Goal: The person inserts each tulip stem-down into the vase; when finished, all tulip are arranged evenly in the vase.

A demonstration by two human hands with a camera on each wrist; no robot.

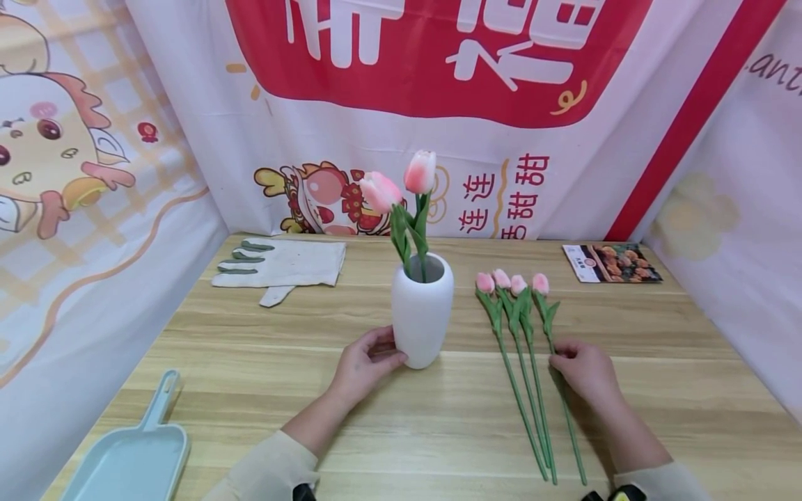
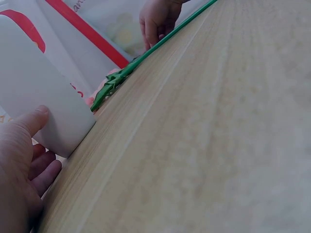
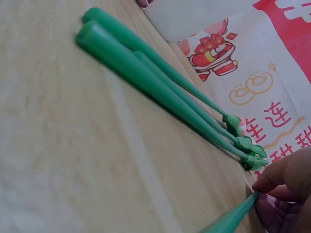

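A white vase [image 1: 422, 320] stands upright on the wooden table, with two pink tulips [image 1: 421, 172] leaning in its mouth. My left hand [image 1: 366, 365] holds the vase low on its left side; in the left wrist view the thumb lies along its wall and the fingers [image 2: 44, 174] curl behind its base. To the right of the vase, three tulips [image 1: 516, 330] lie side by side, heads away from me. My right hand [image 1: 589, 372] pinches the stem of a separate tulip [image 1: 541, 284] beside them, just below its leaves. In the right wrist view, thumb and finger close on that green stem [image 3: 233, 213].
A white work glove [image 1: 301, 261] lies at the back left of the table. At the front left is a light blue dustpan [image 1: 138, 452]. A small picture card [image 1: 610, 263] lies at the back right. Printed cloth [image 1: 351, 132] hangs behind the table and along both sides.
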